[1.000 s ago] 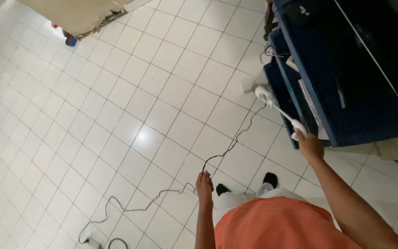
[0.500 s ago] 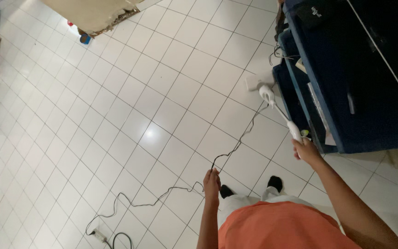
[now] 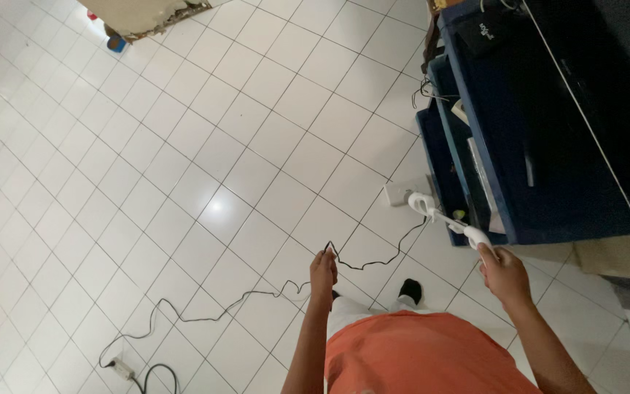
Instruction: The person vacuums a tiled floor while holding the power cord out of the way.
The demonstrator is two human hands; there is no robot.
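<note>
Right hand: the right hand [image 3: 503, 273] is closed around the white handle of a vacuum cleaner [image 3: 448, 219], held out toward the blue cabinet [image 3: 541, 153].
Left hand: the left hand [image 3: 323, 268] pinches a thin black cord [image 3: 257, 295] between its fingertips, lifted off the floor.
Vacuum head: it rests on the white tile floor [image 3: 184, 146], just beside the cabinet's base.
Cord: it trails across the tiles to a power strip [image 3: 120, 367] at the lower left.
Far corner: a small blue object [image 3: 117, 44] sits by a broken wall edge.
</note>
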